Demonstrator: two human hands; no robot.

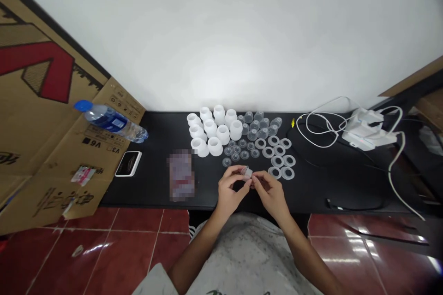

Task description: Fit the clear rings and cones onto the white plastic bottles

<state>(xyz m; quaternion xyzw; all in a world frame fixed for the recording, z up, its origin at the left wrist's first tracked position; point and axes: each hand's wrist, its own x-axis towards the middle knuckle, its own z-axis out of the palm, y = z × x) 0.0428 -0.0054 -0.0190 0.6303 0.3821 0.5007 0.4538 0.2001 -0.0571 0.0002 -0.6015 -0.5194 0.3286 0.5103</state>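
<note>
- Both hands, in the head view, are meeting at one small clear piece (247, 173): the left hand (231, 189) is pinching it between thumb and fingers, and the right hand (271, 190) is nipping its right edge with bunched fingertips.
- The clear piece is sitting nearer the person than the white cups (210, 127), and to their right. Whether the fingertips are hiding a second part, I cannot tell.
- Right of the white cups, clear domes (254, 125) are standing in a cluster, small clear discs (236, 150) are lying nearer the person, and pale rings (278, 155) are lying farther right.
- The plastic is looking thin, so light, even pressure at the rim is probably serving best; fingers that are squeezing the walls could be bending it.
- Steadying with the left while turning with the right is likely keeping it level.
</note>
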